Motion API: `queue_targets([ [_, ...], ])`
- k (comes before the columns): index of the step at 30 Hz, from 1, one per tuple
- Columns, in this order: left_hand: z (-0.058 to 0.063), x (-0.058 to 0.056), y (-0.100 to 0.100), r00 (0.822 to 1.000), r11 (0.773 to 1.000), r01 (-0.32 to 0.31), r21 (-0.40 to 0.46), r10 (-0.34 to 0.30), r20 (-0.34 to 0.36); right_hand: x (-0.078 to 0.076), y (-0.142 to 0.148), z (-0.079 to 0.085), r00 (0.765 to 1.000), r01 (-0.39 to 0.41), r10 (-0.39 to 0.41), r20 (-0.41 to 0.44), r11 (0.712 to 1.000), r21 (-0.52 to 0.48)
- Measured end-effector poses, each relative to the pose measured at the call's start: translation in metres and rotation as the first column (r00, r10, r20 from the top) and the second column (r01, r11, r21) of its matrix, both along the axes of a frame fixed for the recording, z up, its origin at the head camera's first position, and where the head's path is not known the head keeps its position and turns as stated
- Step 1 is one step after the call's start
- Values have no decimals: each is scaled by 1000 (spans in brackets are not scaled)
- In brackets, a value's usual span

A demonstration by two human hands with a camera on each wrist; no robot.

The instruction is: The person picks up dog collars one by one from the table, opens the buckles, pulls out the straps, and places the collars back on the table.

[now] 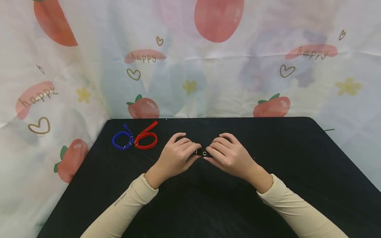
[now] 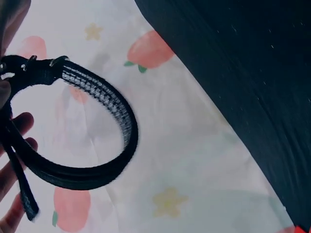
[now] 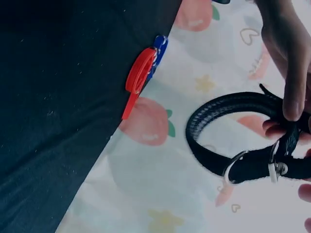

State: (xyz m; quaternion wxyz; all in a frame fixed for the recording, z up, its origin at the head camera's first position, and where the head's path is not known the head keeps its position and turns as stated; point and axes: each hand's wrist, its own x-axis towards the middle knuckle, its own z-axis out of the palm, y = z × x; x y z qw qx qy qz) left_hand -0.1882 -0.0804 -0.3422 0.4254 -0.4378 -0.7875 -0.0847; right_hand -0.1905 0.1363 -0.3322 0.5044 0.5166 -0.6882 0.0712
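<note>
Both hands hold a black collar above the dark table. The left hand pinches one part between thumb and fingers; the right hand pinches the strap just to its right, so only a short piece shows between them in the head view. In the left wrist view the collar forms a round loop, with a loose strap end hanging down. The right wrist view shows its metal buckle and a D-ring on the band. The fingers partly hide the strap near the buckle.
A blue collar and a red collar lie side by side at the table's back left, touching. The black table ends at a printed fabric backdrop behind and on both sides.
</note>
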Motion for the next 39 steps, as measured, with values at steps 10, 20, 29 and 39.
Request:
queue_targets([
  [10,-5,-7,-7,1000,1000,-5,9,5,-28,-4,5,-3,999,2,-2,40,1000,6],
  [20,-9,-13,-12,999,999,-38,31,38,-9,0,7,-3,995,22,-21,97,1000,-3],
  [29,-5,-13,-12,1000,1000,-7,29,8,-8,0,17,3,993,-69,71,94,997,-23],
  [39,-3,-9,-9,998,997,63,50,-62,-20,-4,20,4,952,-183,195,234,980,-74],
])
